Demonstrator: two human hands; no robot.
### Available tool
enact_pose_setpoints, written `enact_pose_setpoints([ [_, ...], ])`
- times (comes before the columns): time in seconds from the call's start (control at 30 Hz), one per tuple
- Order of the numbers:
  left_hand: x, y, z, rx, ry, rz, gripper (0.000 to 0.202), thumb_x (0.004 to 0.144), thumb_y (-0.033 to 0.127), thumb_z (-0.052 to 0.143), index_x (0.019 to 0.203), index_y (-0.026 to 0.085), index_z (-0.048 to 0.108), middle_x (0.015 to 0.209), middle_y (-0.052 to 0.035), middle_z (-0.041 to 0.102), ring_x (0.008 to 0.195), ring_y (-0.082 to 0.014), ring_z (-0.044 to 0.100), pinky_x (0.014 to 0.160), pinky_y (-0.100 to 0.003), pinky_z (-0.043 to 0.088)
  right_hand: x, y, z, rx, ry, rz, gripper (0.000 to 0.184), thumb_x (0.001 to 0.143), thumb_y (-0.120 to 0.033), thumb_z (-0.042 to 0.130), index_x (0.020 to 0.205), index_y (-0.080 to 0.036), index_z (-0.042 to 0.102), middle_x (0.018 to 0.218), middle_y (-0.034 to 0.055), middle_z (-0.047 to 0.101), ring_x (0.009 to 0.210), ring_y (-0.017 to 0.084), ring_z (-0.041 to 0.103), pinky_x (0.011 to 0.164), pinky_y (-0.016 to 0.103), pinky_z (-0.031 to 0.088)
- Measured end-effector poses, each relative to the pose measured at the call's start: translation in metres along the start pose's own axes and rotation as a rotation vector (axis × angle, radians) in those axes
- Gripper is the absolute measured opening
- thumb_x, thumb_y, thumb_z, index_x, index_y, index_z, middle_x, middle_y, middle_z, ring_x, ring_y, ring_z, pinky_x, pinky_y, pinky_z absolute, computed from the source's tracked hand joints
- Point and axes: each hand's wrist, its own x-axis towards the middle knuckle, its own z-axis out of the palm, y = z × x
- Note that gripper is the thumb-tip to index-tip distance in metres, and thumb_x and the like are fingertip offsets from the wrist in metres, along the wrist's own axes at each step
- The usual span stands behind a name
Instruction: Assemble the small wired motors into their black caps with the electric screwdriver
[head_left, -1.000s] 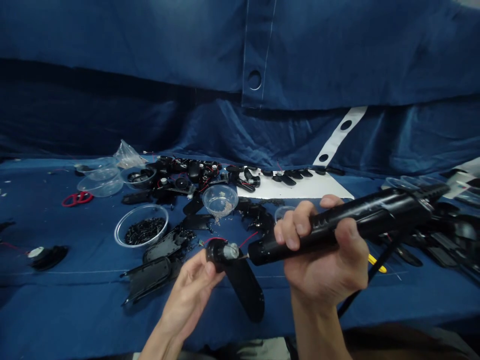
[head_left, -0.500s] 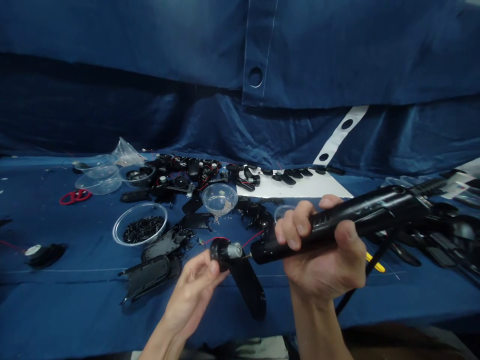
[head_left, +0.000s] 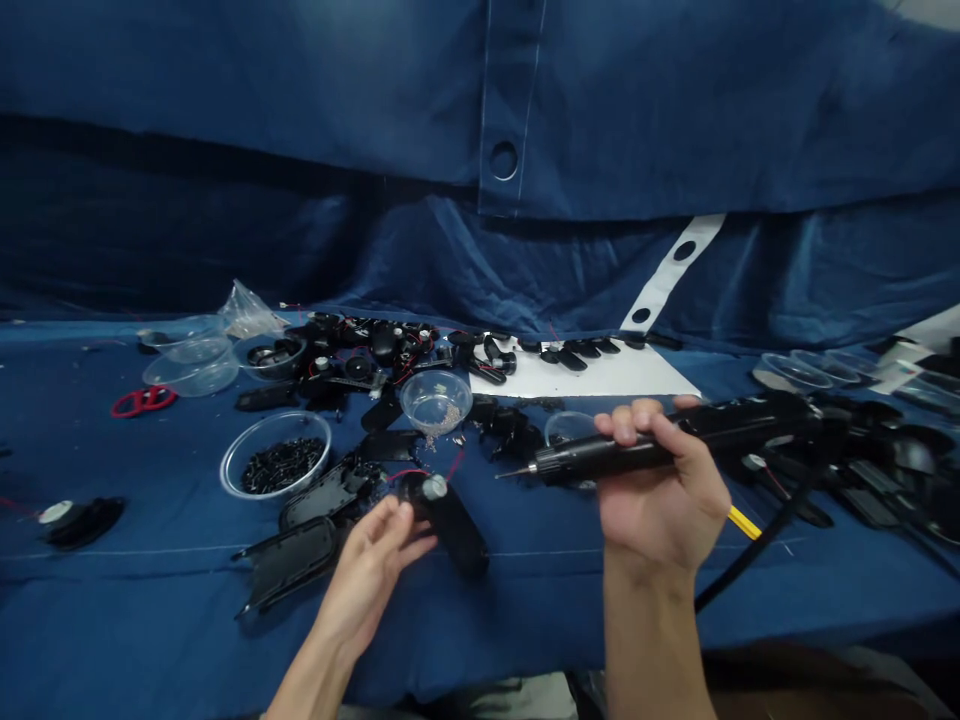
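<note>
Withdrawn from the black motor housing (head_left: 450,525), the electric screwdriver (head_left: 592,458) sits wrapped in the right grip (head_left: 660,490). Left grip (head_left: 367,575) is loosely spread, fingertips against the housing.

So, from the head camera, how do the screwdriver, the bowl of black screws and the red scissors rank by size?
Largest first: screwdriver, bowl, scissors; the screwdriver is nearer the camera, so its lead is unsure.

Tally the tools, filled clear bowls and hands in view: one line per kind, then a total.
Black corded tool with a metal tip: 1
Red-handled scissors: 1
Clear plastic bowl of small black parts: 1
Clear plastic bowl of small pale parts: 1
Bare hands: 2
Total: 6
</note>
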Motion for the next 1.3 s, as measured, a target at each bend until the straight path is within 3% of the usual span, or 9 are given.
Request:
enact_pose_setpoints([
  [0.2, 0.020, -0.024, 0.003, 0.301, -0.010, -0.010, 0.044, 0.081, 0.059, 0.080, 0.095, 0.018, 0.070, 0.091, -0.0067, 0.076, 0.084, -0.0226, 0.075, 0.083, -0.035, 0.061, -0.002, 0.003, -0.013, 0.043, 0.070, 0.098, 0.029, 0.070, -0.015, 0.071, 0.096, -0.023, 0.060, 0.070, -0.0066, 0.051, 0.062, 0.010, 0.049, 0.069, 0.027, 0.050],
  [0.37, 0.024, -0.013, -0.010, 0.549, 0.115, 0.102, 0.034, 0.076, 0.051, 0.086, 0.087, 0.020, 0.077, 0.061, -0.0017, 0.068, 0.051, -0.0216, 0.062, 0.061, -0.030, 0.048, -0.007, 0.003, -0.007, 0.135, 0.082, 0.132, 0.030, 0.068, -0.014, 0.072, 0.095, -0.023, 0.061, 0.071, -0.0058, 0.050, 0.062, 0.010, 0.047, 0.069, 0.027, 0.049],
  [0.43, 0.012, -0.001, -0.005, 0.649, 0.206, 0.269, 0.022, 0.078, 0.042, 0.086, 0.086, 0.023, 0.078, 0.070, -0.0015, 0.071, 0.055, -0.0190, 0.058, 0.064, -0.029, 0.044, -0.008, 0.003, -0.004, 0.163, 0.067, 0.135, 0.030, 0.068, -0.014, 0.071, 0.095, -0.024, 0.061, 0.071, -0.0059, 0.049, 0.061, 0.010, 0.047, 0.068, 0.027, 0.048],
  [0.5, -0.003, 0.013, 0.012, 0.795, 0.286, 0.622, 0.012, 0.083, 0.034, 0.082, 0.089, 0.024, 0.078, 0.087, -0.0041, 0.074, 0.068, -0.0203, 0.061, 0.071, -0.030, 0.045, -0.010, 0.005, 0.000, 0.184, 0.036, 0.141, 0.030, 0.067, -0.014, 0.070, 0.094, -0.024, 0.061, 0.070, -0.0060, 0.049, 0.060, 0.010, 0.045, 0.066, 0.026, 0.047],
  [0.57, -0.017, 0.028, 0.037, 0.795, 0.189, 0.872, 0.012, 0.087, 0.027, 0.077, 0.099, 0.025, 0.079, 0.095, -0.0056, 0.075, 0.081, -0.0234, 0.066, 0.078, -0.031, 0.048, -0.012, 0.007, 0.004, 0.202, -0.004, 0.152, 0.029, 0.067, -0.014, 0.068, 0.093, -0.024, 0.060, 0.069, -0.0060, 0.048, 0.058, 0.009, 0.044, 0.063, 0.025, 0.045],
  [0.67, -0.026, 0.048, 0.072, 1.053, -0.078, 1.083, 0.054, 0.088, 0.031, 0.079, 0.139, 0.023, 0.065, 0.128, -0.0109, 0.072, 0.115, -0.0319, 0.063, 0.100, -0.044, 0.048, -0.018, 0.008, 0.010, 0.226, -0.071, 0.181, 0.029, 0.068, -0.013, 0.064, 0.094, -0.024, 0.059, 0.068, -0.0061, 0.048, 0.056, 0.009, 0.042, 0.059, 0.023, 0.043],
  [0.8, -0.022, 0.057, 0.094, 1.220, -0.278, 1.056, 0.046, 0.099, 0.033, 0.068, 0.141, 0.018, 0.056, 0.115, -0.0095, 0.075, 0.098, -0.0256, 0.067, 0.089, -0.043, 0.052, -0.024, 0.006, 0.014, 0.229, -0.138, 0.168, 0.029, 0.070, -0.015, 0.066, 0.096, -0.025, 0.058, 0.068, -0.0071, 0.048, 0.053, 0.008, 0.041, 0.056, 0.022, 0.043],
  [1.0, -0.023, 0.045, 0.096, 1.165, -0.236, 1.084, 0.035, 0.099, 0.023, 0.066, 0.132, 0.017, 0.059, 0.109, -0.0081, 0.073, 0.095, -0.0233, 0.066, 0.087, -0.040, 0.051, -0.029, 0.008, 0.020, 0.178, -0.065, 0.095, 0.028, 0.082, -0.013, 0.073, 0.099, -0.026, 0.056, 0.065, -0.0109, 0.046, 0.048, 0.004, 0.038, 0.051, 0.017, 0.043],
  [1.3, -0.020, 0.037, 0.097, 1.154, -0.197, 1.139, 0.036, 0.099, 0.019, 0.064, 0.134, 0.016, 0.057, 0.109, -0.0091, 0.073, 0.096, -0.0239, 0.066, 0.087, -0.040, 0.051, -0.030, 0.012, 0.025, 0.161, 0.043, 0.105, 0.032, 0.077, -0.010, 0.073, 0.097, -0.026, 0.054, 0.062, -0.0120, 0.046, 0.047, 0.004, 0.040, 0.050, 0.016, 0.044],
])
